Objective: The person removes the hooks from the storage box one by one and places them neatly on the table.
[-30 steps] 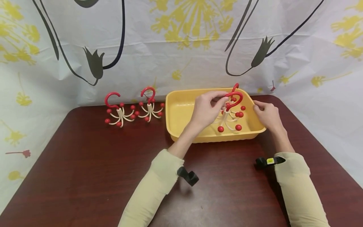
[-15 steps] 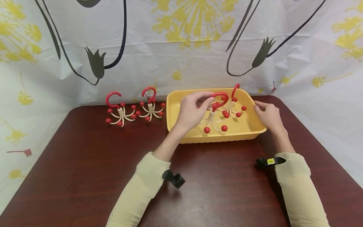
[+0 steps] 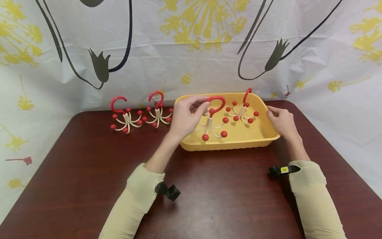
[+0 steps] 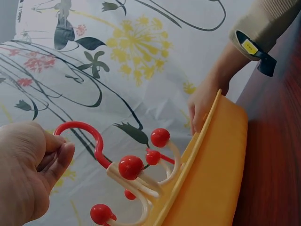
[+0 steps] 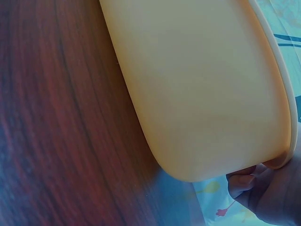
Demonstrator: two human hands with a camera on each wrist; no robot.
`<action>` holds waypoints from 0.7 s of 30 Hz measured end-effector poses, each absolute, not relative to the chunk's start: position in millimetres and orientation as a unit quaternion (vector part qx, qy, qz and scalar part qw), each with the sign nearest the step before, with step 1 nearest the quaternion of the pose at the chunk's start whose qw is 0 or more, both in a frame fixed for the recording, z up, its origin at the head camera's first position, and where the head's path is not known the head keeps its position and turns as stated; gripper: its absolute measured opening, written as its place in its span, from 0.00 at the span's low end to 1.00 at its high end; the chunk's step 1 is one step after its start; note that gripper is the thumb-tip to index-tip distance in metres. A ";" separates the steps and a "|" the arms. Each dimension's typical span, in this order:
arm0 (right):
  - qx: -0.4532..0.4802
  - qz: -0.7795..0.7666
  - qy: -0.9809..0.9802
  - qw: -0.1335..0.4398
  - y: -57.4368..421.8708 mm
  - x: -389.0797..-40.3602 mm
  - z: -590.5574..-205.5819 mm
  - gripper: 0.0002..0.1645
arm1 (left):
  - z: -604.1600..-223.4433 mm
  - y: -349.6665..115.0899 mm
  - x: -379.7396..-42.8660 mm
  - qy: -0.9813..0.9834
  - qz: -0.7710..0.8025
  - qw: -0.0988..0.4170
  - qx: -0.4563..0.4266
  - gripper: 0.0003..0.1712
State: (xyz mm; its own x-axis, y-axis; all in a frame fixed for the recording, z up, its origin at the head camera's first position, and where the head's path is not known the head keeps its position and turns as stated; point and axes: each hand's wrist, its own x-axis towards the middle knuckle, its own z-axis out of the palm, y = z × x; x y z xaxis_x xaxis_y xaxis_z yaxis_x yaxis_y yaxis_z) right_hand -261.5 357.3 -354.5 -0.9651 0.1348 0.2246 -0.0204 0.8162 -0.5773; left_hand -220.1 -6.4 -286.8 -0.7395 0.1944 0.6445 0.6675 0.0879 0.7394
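My left hand (image 3: 186, 114) pinches the red hook end of a multi-arm hanger (image 3: 210, 122) with cream arms tipped by red balls. It hangs upright over the left half of a yellow tub (image 3: 229, 144); whether its balls touch the tub floor I cannot tell. A second such hanger (image 3: 242, 112) stands inside the tub on the right. My right hand (image 3: 283, 121) grips the tub's right rim; in the right wrist view its fingers (image 5: 242, 182) are partly hidden by the tub wall.
Two more of these hangers, one at far left (image 3: 126, 120) and one nearer the tub (image 3: 158, 114), stand on the dark red wooden table (image 3: 74, 186). A white patterned cloth (image 3: 143, 73) hangs behind the table.
My left hand has moved left with the hanger, away from the one standing in the tub. My right hand stays on the rim, and the tub has not visibly moved.
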 end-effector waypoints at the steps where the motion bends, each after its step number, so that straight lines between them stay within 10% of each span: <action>1: -0.031 0.302 -0.944 0.130 357.3 -261.6 -354.5 0.28 | -286.2 -9.5 -220.1 -0.710 -0.604 0.201 -0.302 0.09; 21: -0.033 0.304 -0.944 0.124 356.6 -261.6 -354.5 0.29 | -283.7 -68.4 -211.8 -0.730 -0.583 0.233 -0.271 0.10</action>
State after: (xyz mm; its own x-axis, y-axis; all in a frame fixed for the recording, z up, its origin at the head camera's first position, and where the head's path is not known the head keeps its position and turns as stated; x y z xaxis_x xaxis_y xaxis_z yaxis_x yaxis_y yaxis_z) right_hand -261.6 356.6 -354.5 -0.9672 0.1383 0.2132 -0.0121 0.8129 -0.5823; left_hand -211.8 -68.4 -283.7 -0.7445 0.1246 0.6559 0.6672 0.1732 0.7244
